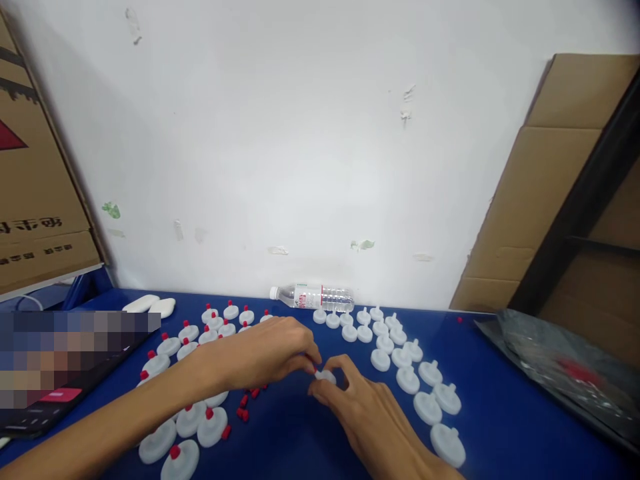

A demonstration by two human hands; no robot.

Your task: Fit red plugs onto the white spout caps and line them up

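My right hand point(367, 413) is closed around the rim of a white nozzle lid point(326, 377), its spout turned to the left. Over from the left reaches my left hand point(273, 347), fingers pinched on a small red cap point(315, 371) at the tip of that spout. The fingers partly hide both pieces. Beneath my left wrist, several loose red caps point(243, 414) lie on the blue table. White lids with red caps on their spouts point(180, 460) spread out on the left. On the right stand several white lids with bare spouts point(447, 445).
A clear water bottle point(313, 297) lies on its side against the wall. A dark device with a blurred screen point(70, 400) and white oval objects point(163, 307) are at left. A plastic bag point(565, 373) with something red sits at right. Cardboard point(525, 193) leans behind it.
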